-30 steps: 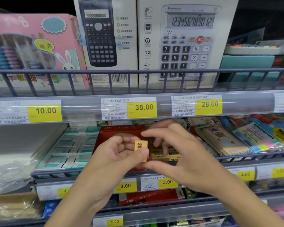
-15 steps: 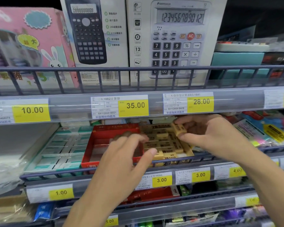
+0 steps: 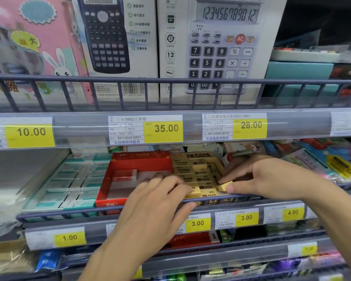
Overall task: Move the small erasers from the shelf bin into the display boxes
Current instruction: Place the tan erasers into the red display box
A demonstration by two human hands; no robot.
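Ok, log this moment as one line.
right hand: pinches eraser over yellow box | left hand: fingers on yellow box front | red box: nearly empty

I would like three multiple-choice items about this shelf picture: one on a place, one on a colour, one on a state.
1. Where is the yellow box of erasers?
A. right of the red box
B. left of it
C. one shelf above

2. What colour is the price tag reading 35.00?
A. green
B. yellow
C. white

3. What does the right hand do?
A. hangs idle
B. pinches a small eraser
C. holds a calculator

Key: 1 A, the boxes sit side by side; 2 B, yellow field; 3 B, thumb and finger close on the eraser.
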